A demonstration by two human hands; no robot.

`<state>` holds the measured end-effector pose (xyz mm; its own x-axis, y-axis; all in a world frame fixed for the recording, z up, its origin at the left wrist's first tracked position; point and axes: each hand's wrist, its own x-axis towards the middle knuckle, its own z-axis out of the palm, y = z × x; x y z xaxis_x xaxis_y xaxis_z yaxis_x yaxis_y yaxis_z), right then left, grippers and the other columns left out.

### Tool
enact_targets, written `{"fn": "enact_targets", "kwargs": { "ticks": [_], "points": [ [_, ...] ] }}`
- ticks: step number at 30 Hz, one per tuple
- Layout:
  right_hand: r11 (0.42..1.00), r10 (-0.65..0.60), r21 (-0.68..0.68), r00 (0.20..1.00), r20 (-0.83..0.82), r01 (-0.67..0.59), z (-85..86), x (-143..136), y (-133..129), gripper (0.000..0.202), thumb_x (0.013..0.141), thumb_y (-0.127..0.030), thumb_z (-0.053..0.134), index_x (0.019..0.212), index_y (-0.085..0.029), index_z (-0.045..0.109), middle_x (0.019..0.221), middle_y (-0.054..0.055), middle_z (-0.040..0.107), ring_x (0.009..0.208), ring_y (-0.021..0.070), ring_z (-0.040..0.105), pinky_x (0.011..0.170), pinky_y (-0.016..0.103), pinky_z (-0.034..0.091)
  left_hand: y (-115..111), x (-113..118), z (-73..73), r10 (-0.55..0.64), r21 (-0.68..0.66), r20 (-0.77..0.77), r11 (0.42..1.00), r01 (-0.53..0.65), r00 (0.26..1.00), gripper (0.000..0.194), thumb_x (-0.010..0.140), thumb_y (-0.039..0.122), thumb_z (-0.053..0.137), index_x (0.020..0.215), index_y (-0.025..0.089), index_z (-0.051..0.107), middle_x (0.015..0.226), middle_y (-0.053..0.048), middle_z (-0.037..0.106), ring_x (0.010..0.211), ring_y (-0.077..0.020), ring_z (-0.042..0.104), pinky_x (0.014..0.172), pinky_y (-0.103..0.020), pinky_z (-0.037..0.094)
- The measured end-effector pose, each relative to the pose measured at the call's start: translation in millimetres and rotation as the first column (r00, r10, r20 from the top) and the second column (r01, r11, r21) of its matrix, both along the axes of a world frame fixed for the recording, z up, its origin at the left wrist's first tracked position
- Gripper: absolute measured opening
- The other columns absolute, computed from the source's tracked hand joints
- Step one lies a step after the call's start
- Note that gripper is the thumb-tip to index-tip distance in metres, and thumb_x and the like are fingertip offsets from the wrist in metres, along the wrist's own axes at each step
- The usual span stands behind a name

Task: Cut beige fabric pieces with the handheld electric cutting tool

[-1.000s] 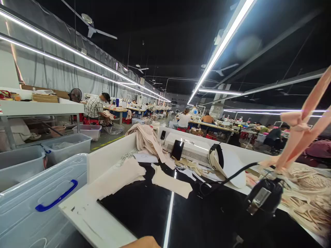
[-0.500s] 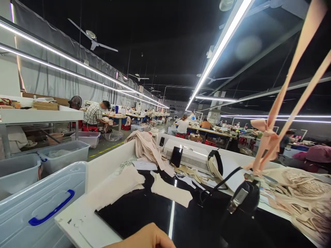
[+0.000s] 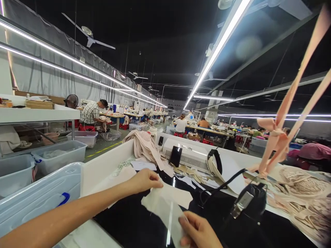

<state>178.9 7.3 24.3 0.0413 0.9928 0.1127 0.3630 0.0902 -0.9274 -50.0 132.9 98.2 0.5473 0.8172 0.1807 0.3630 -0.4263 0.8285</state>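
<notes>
Both hands have come into the open since the earlier frame, where only one showed at the bottom edge, and a sheer piece (image 3: 161,208) is now held between them. Thumb and fingers of the left hand (image 3: 143,181) pinch its far end; the right hand (image 3: 200,230) grips the near end, thumb on top, fingers partly hidden. Thin, off-white and faintly see-through, the piece slants over the black board (image 3: 124,220), a bright streak showing through it, its left edge uneven. Whether it touches the board cannot be told.

Just behind it, partly covered by it, lies a cream cut piece (image 3: 181,196). Beyond the left wrist is a pale stack (image 3: 121,176); farther back are draped beige fabric (image 3: 148,148), a dark phone-like object (image 3: 176,156) and a white vented machine (image 3: 191,156). Peach straps (image 3: 276,137) rise at the right, above a black device (image 3: 250,201).
</notes>
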Motion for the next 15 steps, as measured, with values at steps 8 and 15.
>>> {"fn": "enact_targets", "kwargs": {
  "ticks": [8, 15],
  "points": [
    [0.901, -0.298, 0.398, 0.913, 0.278, 0.172, 15.0, 38, 94, 0.045, 0.098, -0.037, 0.038, 0.125, -0.019, 0.071, 0.13, 0.012, 0.07, 0.124, 0.0284, 0.065, 0.108, 0.046, 0.049, 56, 24, -3.3, 0.03, 0.291, -0.031, 0.957, -0.02, 0.999, 0.028, 0.097, 0.034, 0.057, 0.103, 0.015, 0.076, 0.095, -0.005, 0.076, 0.083, -0.0187, 0.066, 0.075, -0.025, 0.048],
    [0.935, -0.254, 0.355, 0.698, 0.669, 0.0, -32.0, 37, 93, 0.046, 0.093, -0.008, 0.041, 0.124, -0.02, 0.073, 0.13, 0.01, 0.072, 0.119, 0.0246, 0.067, 0.101, 0.035, 0.051, 55, 7, -72.3, -0.051, 0.373, -0.338, 0.91, 0.183, 0.94, 0.017, 0.102, 0.031, 0.065, 0.104, 0.016, 0.072, 0.108, -0.007, 0.073, 0.101, -0.0216, 0.069, 0.095, -0.041, 0.054]
  ]
}}
